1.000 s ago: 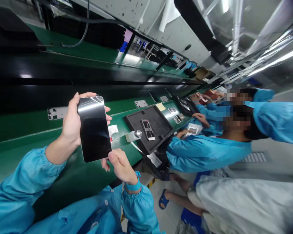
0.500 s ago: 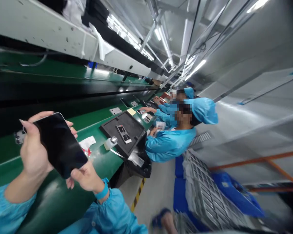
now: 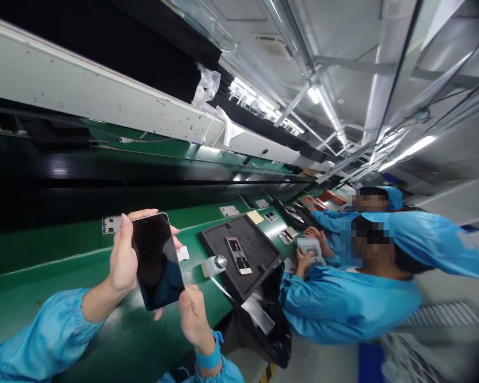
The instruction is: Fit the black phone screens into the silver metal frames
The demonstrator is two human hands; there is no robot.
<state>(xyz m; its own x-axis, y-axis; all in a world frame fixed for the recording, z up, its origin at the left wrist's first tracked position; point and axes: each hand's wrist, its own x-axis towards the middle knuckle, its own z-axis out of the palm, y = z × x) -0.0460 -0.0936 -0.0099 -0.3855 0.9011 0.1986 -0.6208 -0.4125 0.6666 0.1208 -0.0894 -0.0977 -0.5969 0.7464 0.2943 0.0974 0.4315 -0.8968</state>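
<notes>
I hold a black glossy phone (image 3: 157, 260) upright above the green bench (image 3: 43, 282), its dark screen facing me. My left hand (image 3: 123, 260) wraps the phone's left edge, fingertips curling over the top and far side. My right hand (image 3: 193, 319) pinches the phone's lower right corner with the thumb on the glass. A blue wrist strap sits on my right wrist. Both my sleeves are blue.
A black tray (image 3: 243, 255) on the bench holds a phone part (image 3: 238, 255). A small white bottle (image 3: 212, 265) stands beside it, white paper (image 3: 182, 253) behind the phone. A metal frame (image 3: 110, 224) lies on the belt. Two people in blue coats (image 3: 343, 303) work to the right.
The view swung back toward the bench. The phone, tilted and low at the left half a second ago, now stands nearly upright nearer the centre, still in both hands.
</notes>
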